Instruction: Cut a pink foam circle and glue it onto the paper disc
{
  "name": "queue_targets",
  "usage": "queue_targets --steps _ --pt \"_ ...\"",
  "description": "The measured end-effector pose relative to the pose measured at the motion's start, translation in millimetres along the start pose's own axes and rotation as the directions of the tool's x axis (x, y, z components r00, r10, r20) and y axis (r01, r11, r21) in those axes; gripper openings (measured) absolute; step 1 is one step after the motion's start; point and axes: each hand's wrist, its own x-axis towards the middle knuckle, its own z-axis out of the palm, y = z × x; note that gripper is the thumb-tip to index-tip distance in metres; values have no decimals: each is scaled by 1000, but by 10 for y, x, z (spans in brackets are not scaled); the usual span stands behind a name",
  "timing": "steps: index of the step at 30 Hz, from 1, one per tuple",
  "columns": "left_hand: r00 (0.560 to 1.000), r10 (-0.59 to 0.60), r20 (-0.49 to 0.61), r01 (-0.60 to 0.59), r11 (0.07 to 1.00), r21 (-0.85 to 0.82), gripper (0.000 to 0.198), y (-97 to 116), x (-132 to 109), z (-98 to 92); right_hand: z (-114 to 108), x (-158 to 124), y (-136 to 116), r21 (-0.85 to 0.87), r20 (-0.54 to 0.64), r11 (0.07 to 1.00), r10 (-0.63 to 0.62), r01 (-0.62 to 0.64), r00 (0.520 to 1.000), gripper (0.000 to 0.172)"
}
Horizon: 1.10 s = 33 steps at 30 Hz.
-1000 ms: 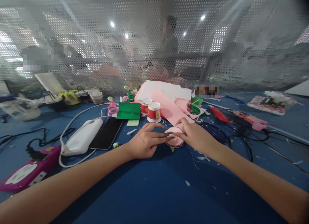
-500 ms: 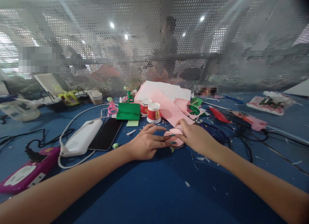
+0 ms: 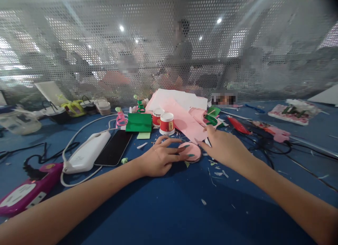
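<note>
My left hand [image 3: 163,157] lies with fingers stretched and spread, its fingertips pressing flat on a round pink paper disc [image 3: 195,150]. The disc rests on the blue tabletop. My right hand [image 3: 224,144] is just right of the disc and apart from it. Its thumb and fingers curl around a small dark and white piece [image 3: 207,142], mostly hidden by the hand, so its kind is unclear. A pink paper sheet [image 3: 188,125] reaches down close to both hands. Two red and white paper cups stand behind the left hand, the nearer cup [image 3: 167,124] upside down.
At left lie a phone [image 3: 116,148], a white power bank [image 3: 88,151] with a cable and a purple power strip [image 3: 31,188]. Folded green paper [image 3: 138,122] is beside the cups. A red tool [image 3: 239,125], a pink glue gun [image 3: 280,134] and black cords lie right. Paper scraps are scattered about.
My right hand has left the pink disc, moved slightly right and curled over the dark and white piece. My left hand stays on the disc, more of which now shows.
</note>
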Motion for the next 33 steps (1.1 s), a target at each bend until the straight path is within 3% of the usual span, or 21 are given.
queue_targets --steps 4,8,11,16,23,26,30,31,33 --pt "984 -156 -86 150 986 -69 72 -9 10 27 -36 9 108 18 -41 990 143 -142 989 30" --pt "923 -381 -58 367 915 -168 98 64 100 112 -17 11 135 114 -4 978 178 -176 984 23" --pt "869 -493 -47 469 850 -239 105 166 191 168 -17 7 144 252 10 949 195 -191 981 17" --pt "839 -539 -79 500 819 -281 103 254 271 191 -29 12 177 460 38 865 206 -201 978 16" --pt "821 -556 -127 499 808 -313 104 270 231 154 83 44 189 676 -43 721 249 -155 967 15" --pt "842 -479 -249 426 873 -238 104 261 178 92 158 59 170 831 -67 545 293 -109 954 22" --pt "837 -294 -462 329 944 -6 98 195 92 37 211 58 59 996 14 86 186 -30 983 40" --pt "831 -244 -500 305 951 43 96 179 76 39 208 49 16 999 47 11 129 -49 991 44" --pt "817 -163 -553 264 959 107 96 158 57 58 186 23 -75 995 92 -38 45 -91 995 49"
